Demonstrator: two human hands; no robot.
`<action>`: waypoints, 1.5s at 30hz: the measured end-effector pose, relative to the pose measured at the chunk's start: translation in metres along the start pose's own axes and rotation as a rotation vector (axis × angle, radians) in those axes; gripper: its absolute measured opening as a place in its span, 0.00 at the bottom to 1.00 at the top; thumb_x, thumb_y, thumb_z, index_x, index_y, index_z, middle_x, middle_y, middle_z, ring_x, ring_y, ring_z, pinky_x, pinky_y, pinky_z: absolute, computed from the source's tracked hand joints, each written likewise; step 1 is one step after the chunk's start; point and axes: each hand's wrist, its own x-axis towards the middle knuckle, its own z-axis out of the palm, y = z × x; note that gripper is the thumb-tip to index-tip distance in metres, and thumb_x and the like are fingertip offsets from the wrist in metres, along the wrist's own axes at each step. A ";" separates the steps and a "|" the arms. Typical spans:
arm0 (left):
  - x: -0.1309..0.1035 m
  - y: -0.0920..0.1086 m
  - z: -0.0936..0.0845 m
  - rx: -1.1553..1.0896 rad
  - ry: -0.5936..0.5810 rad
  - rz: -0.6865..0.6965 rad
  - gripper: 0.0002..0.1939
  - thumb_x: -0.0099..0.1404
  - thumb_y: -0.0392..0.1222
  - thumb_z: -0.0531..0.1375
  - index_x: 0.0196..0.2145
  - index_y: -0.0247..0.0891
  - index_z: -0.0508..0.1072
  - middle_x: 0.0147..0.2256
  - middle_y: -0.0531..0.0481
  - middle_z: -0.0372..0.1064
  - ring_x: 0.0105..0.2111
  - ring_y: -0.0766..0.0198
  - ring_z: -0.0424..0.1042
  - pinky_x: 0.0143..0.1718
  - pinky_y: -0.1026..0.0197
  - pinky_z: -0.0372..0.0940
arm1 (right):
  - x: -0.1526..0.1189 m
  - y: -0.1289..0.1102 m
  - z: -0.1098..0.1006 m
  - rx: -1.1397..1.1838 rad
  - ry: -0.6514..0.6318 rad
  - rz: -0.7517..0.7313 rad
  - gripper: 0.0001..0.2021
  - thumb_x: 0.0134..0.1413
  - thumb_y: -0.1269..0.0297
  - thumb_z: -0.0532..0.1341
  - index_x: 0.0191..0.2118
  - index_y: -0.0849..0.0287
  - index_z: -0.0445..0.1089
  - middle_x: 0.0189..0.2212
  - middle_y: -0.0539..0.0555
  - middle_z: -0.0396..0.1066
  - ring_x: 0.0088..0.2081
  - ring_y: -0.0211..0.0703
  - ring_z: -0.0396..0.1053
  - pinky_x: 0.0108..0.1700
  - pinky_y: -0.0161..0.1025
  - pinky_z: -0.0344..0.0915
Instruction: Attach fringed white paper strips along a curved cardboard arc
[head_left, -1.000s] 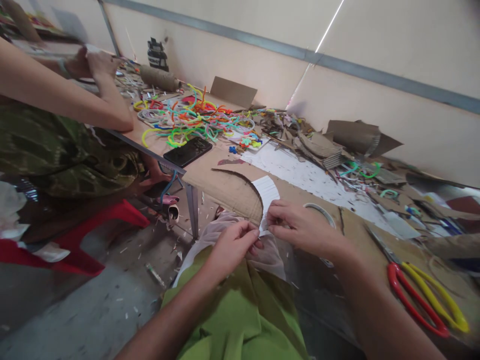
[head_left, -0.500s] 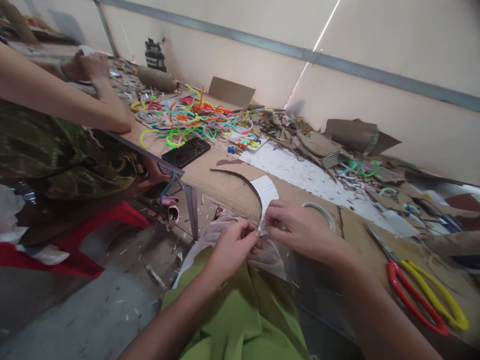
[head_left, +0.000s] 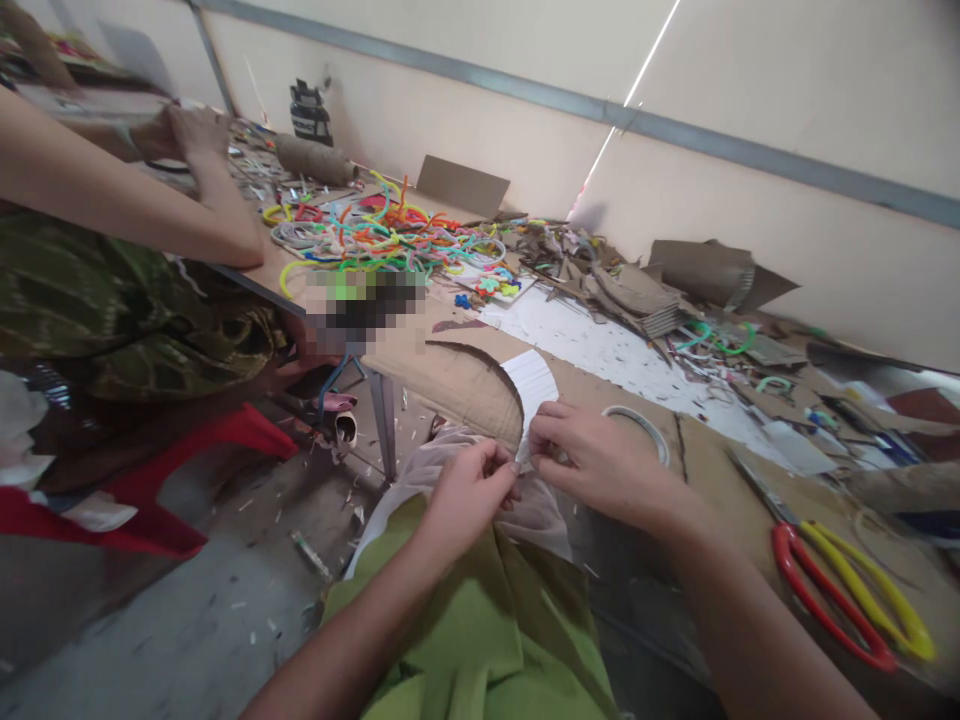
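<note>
Both my hands meet at the table's near edge, above my lap. My left hand [head_left: 474, 490] is closed, thumb and fingers pinched at the near end of a white ridged paper strip [head_left: 534, 380]. My right hand [head_left: 581, 450] is closed too, its fingertips pinching the strip's side just right of the left hand. The strip curves away beside the dark cut edge of a brown cardboard sheet [head_left: 457, 385]. Fingers hide the strip's near end. A roll of tape [head_left: 645, 428] lies right behind my right hand.
Scissors [head_left: 832, 590] with red and yellow handles lie to the right. Colourful pipe cleaners [head_left: 390, 232] heap at the back left, cardboard scraps [head_left: 600, 270] beside them. A co-worker's arm [head_left: 135, 190] rests at the left, above a red stool [head_left: 172, 480]. A blurred-out patch covers the table's left edge.
My hands stay almost in place at the strip, with only slight finger movement. At the left, the co-worker's hands have shifted a little to the right.
</note>
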 end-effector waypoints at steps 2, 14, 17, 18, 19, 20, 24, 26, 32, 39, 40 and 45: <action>0.001 -0.002 0.000 -0.023 -0.007 -0.001 0.07 0.59 0.43 0.60 0.27 0.40 0.68 0.21 0.54 0.68 0.23 0.64 0.69 0.28 0.62 0.65 | -0.001 0.001 0.001 -0.027 0.013 -0.005 0.08 0.53 0.78 0.58 0.28 0.58 0.68 0.32 0.53 0.68 0.35 0.44 0.64 0.37 0.40 0.55; 0.000 -0.004 0.001 -0.014 0.016 0.013 0.06 0.60 0.43 0.60 0.27 0.39 0.68 0.20 0.56 0.67 0.22 0.65 0.67 0.27 0.63 0.62 | -0.009 0.016 0.004 0.111 0.189 0.222 0.07 0.60 0.66 0.61 0.31 0.58 0.74 0.36 0.57 0.75 0.37 0.48 0.71 0.37 0.41 0.60; 0.000 -0.005 0.001 -0.027 0.012 0.001 0.07 0.60 0.43 0.60 0.27 0.40 0.68 0.21 0.56 0.67 0.22 0.65 0.67 0.28 0.63 0.62 | -0.020 0.019 0.009 0.181 0.309 0.227 0.07 0.61 0.64 0.61 0.36 0.58 0.76 0.36 0.57 0.75 0.39 0.51 0.71 0.38 0.42 0.61; 0.000 -0.005 0.001 -0.032 0.011 0.000 0.07 0.60 0.44 0.60 0.28 0.40 0.68 0.21 0.56 0.67 0.22 0.65 0.67 0.28 0.63 0.62 | -0.026 0.019 0.013 0.226 0.346 0.230 0.07 0.61 0.62 0.61 0.37 0.57 0.76 0.35 0.56 0.75 0.38 0.50 0.70 0.37 0.42 0.61; -0.001 -0.005 0.001 -0.039 0.011 -0.002 0.07 0.60 0.44 0.60 0.28 0.40 0.68 0.20 0.56 0.67 0.22 0.65 0.67 0.28 0.63 0.62 | -0.032 0.017 0.019 0.281 0.377 0.243 0.08 0.62 0.61 0.61 0.37 0.56 0.76 0.33 0.55 0.75 0.36 0.49 0.70 0.36 0.42 0.60; -0.001 -0.005 0.001 -0.048 0.009 -0.002 0.08 0.60 0.44 0.60 0.28 0.40 0.68 0.20 0.56 0.67 0.22 0.65 0.67 0.28 0.63 0.62 | -0.038 0.014 0.026 0.346 0.402 0.264 0.09 0.62 0.59 0.61 0.38 0.56 0.77 0.32 0.54 0.75 0.34 0.49 0.69 0.35 0.42 0.60; -0.006 -0.002 0.003 -0.088 0.003 0.005 0.09 0.59 0.45 0.61 0.27 0.40 0.67 0.20 0.56 0.66 0.22 0.66 0.66 0.27 0.63 0.62 | -0.057 -0.004 0.062 0.701 0.400 0.338 0.12 0.64 0.54 0.60 0.36 0.55 0.76 0.30 0.53 0.76 0.32 0.48 0.70 0.35 0.43 0.63; -0.010 -0.001 0.005 -0.093 0.001 0.003 0.09 0.59 0.45 0.61 0.26 0.40 0.66 0.20 0.56 0.65 0.22 0.66 0.65 0.27 0.64 0.61 | -0.059 -0.014 0.080 0.900 0.392 0.366 0.12 0.62 0.52 0.63 0.36 0.55 0.77 0.31 0.53 0.77 0.34 0.49 0.72 0.36 0.43 0.65; -0.022 -0.008 0.011 -0.051 0.012 -0.027 0.09 0.61 0.45 0.60 0.26 0.41 0.66 0.20 0.56 0.64 0.21 0.66 0.64 0.25 0.63 0.59 | -0.045 -0.029 0.113 1.577 0.552 0.495 0.16 0.48 0.49 0.74 0.33 0.56 0.78 0.25 0.49 0.73 0.24 0.38 0.62 0.27 0.36 0.60; -0.026 -0.019 0.015 0.012 0.004 -0.016 0.10 0.64 0.47 0.59 0.28 0.41 0.67 0.22 0.56 0.64 0.23 0.65 0.64 0.27 0.63 0.59 | -0.037 -0.028 0.125 1.732 0.621 0.549 0.15 0.43 0.54 0.77 0.29 0.57 0.76 0.26 0.49 0.73 0.27 0.39 0.65 0.31 0.36 0.64; -0.026 -0.020 0.015 0.017 -0.001 -0.017 0.10 0.64 0.47 0.59 0.28 0.40 0.67 0.22 0.56 0.64 0.24 0.65 0.64 0.27 0.63 0.59 | -0.037 -0.028 0.125 1.739 0.624 0.552 0.15 0.43 0.54 0.77 0.29 0.57 0.76 0.25 0.48 0.72 0.27 0.39 0.65 0.31 0.35 0.63; -0.027 -0.015 0.009 0.146 -0.049 0.044 0.10 0.67 0.45 0.58 0.29 0.39 0.69 0.23 0.55 0.65 0.26 0.63 0.65 0.30 0.62 0.58 | -0.036 -0.026 0.123 1.742 0.670 0.554 0.15 0.40 0.56 0.78 0.26 0.58 0.76 0.22 0.46 0.69 0.24 0.35 0.59 0.28 0.33 0.58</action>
